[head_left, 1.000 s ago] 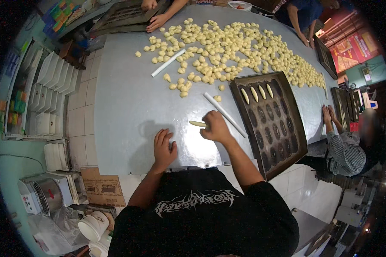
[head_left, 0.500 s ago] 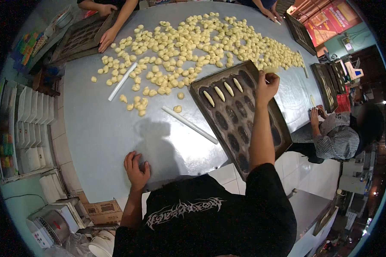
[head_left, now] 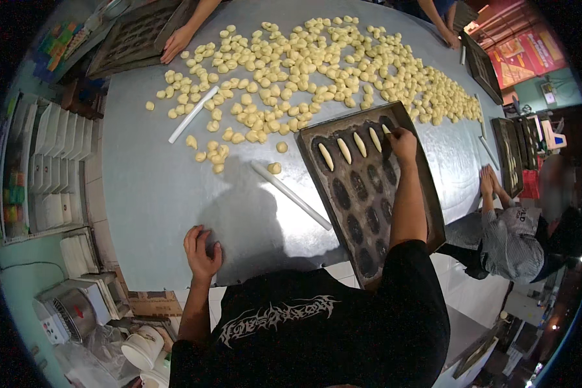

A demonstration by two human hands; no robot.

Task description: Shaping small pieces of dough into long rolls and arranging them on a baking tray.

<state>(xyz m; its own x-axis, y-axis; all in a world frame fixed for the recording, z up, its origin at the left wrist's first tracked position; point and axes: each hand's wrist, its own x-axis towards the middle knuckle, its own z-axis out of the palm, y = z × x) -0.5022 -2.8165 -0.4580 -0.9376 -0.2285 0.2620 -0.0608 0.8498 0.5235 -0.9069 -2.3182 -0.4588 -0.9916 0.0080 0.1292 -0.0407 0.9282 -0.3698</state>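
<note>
Right of centre, the right hand (head_left: 404,146) pinches a dough strip (head_left: 387,129) at the dark tray (head_left: 341,193), beside four matching strips (head_left: 360,145). The left hand (head_left: 203,254), loosely curled and holding nothing, is over the table (head_left: 152,207) at lower left; dough balls (head_left: 304,61) spread across the upper middle.

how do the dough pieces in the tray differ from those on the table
The tray pieces are long and slim, the table pieces roundish. The tray pieces lie side by side in one row; the table pieces lie loosely strewn, many touching. Both are pale yellow.
</note>
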